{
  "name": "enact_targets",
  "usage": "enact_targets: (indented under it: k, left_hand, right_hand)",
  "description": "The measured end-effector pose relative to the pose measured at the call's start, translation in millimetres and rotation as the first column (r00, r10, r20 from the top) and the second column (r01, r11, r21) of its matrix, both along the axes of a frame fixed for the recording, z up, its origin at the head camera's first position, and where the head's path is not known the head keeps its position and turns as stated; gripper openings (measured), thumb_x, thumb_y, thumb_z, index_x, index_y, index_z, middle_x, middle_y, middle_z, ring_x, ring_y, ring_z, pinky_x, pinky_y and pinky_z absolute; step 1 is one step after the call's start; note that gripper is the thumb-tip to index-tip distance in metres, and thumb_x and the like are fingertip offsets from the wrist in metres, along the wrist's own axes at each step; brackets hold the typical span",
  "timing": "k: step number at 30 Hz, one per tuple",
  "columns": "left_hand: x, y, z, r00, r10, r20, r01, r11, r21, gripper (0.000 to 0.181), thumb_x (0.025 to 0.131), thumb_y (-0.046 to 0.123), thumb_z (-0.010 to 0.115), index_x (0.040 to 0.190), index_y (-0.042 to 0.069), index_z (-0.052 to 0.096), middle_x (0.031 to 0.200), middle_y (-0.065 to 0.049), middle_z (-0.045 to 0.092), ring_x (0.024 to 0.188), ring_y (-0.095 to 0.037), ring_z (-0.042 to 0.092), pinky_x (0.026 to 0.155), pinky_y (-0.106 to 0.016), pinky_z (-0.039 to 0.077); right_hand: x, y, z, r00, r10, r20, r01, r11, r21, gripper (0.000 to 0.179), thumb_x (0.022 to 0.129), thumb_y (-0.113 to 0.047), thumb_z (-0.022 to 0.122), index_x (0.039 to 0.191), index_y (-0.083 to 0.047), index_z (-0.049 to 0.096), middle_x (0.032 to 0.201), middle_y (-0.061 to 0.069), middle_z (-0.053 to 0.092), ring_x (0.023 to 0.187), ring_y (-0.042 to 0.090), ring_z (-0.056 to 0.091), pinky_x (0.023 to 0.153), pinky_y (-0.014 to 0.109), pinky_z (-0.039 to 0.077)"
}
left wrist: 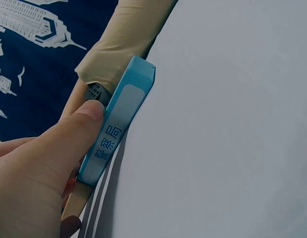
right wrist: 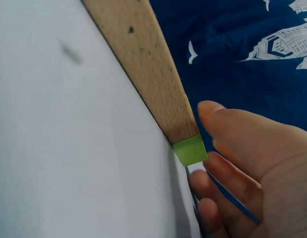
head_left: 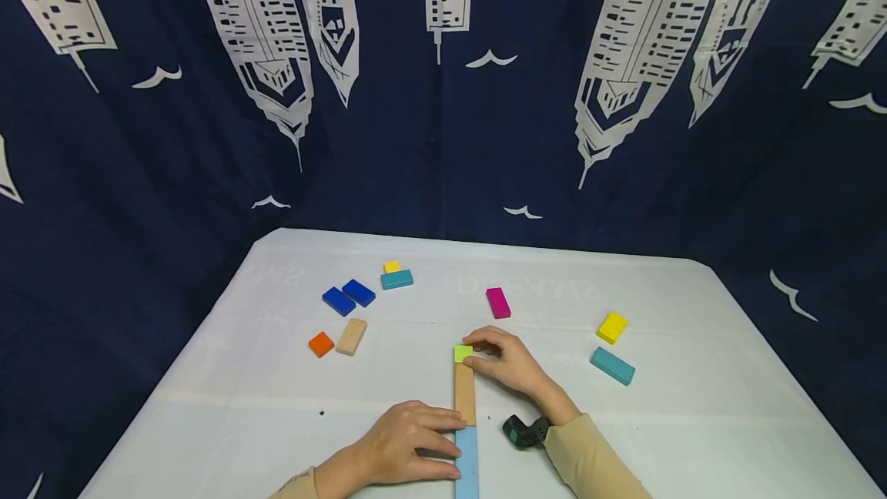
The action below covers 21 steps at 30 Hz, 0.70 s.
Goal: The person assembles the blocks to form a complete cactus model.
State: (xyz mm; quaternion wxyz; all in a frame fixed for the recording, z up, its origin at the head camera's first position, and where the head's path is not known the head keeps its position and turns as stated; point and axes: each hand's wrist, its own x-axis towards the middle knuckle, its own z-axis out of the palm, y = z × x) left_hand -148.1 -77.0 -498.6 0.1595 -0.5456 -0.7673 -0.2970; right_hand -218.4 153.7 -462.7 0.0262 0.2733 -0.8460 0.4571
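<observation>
A light blue block [head_left: 467, 460], a natural wood block [head_left: 465, 395] and a small lime-green block [head_left: 463, 354] form a straight row, end to end. Dark Chinese characters mark the blue block's pale side in the left wrist view. My left hand [head_left: 417, 441] lies along the row's left side, its extended fingertips at the blue and wood blocks. The thumb [left wrist: 76, 131] meets the blue block's edge. At the row's far end, my right hand [head_left: 511, 362] has thumb and index finger by the green block. The right wrist view shows a gap between that thumb [right wrist: 227, 121] and the block.
Two dark blue blocks [head_left: 349, 297], an orange block [head_left: 321, 344], another wood block [head_left: 351, 337] and a teal block [head_left: 397, 279] by a yellow one lie left. A magenta block [head_left: 498, 303] lies beyond the right hand; yellow [head_left: 613, 327] and teal [head_left: 613, 366] blocks lie right.
</observation>
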Motion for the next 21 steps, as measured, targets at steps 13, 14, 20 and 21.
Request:
enact_targets:
  k: [13, 14, 20, 21]
  left_hand:
    - [1.4, -0.2, 1.9, 1.000, -0.002, 0.003, 0.002, 1.000, -0.012, 0.024, 0.084, 0.045, 0.067, 0.092, 0.025, 0.076, 0.116, 0.008, 0.065, 0.116, -0.001, 0.052, 0.088, -0.017, 0.044]
    - [1.4, -0.1, 2.0, 1.000, 0.000, 0.010, 0.000, 1.000, -0.018, 0.024, 0.084, 0.045, 0.066, 0.092, 0.025, 0.076, 0.116, 0.008, 0.065, 0.116, -0.001, 0.052, 0.088, -0.017, 0.044]
    - [1.7, 0.6, 2.3, 0.999, 0.011, 0.051, -0.008, 0.999, -0.044, 0.025, 0.086, 0.046, 0.064, 0.094, 0.025, 0.076, 0.118, 0.009, 0.064, 0.117, -0.001, 0.051, 0.089, -0.017, 0.043]
    - [1.7, 0.6, 2.3, 0.998, 0.011, 0.061, -0.009, 0.999, -0.042, 0.025, 0.085, 0.046, 0.065, 0.094, 0.025, 0.076, 0.118, 0.009, 0.064, 0.117, 0.000, 0.051, 0.089, -0.017, 0.043]
  right_hand:
    - [-30.8, 13.3, -25.4, 0.873, -0.459, -0.168, 0.429, 0.884, -0.184, 0.037, 0.072, -0.015, 0.083, 0.104, -0.003, 0.067, 0.099, 0.010, 0.064, 0.091, 0.025, 0.061, 0.076, 0.043, 0.051]
    - [-32.6, 14.8, -26.7, 0.860, -0.482, -0.166, 0.451, 0.872, -0.190, 0.037, 0.072, -0.015, 0.083, 0.104, -0.003, 0.067, 0.100, 0.010, 0.064, 0.091, 0.025, 0.061, 0.077, 0.043, 0.050]
    - [-40.8, 21.6, -33.1, 0.825, -0.552, -0.117, 0.529, 0.829, -0.178, 0.041, 0.071, -0.015, 0.083, 0.107, -0.002, 0.067, 0.101, 0.012, 0.064, 0.090, 0.025, 0.061, 0.078, 0.040, 0.048]
    - [-41.9, 22.2, -34.1, 0.822, -0.560, -0.106, 0.539, 0.824, -0.173, 0.042, 0.071, -0.015, 0.083, 0.108, -0.002, 0.067, 0.101, 0.012, 0.064, 0.089, 0.025, 0.061, 0.078, 0.039, 0.047]
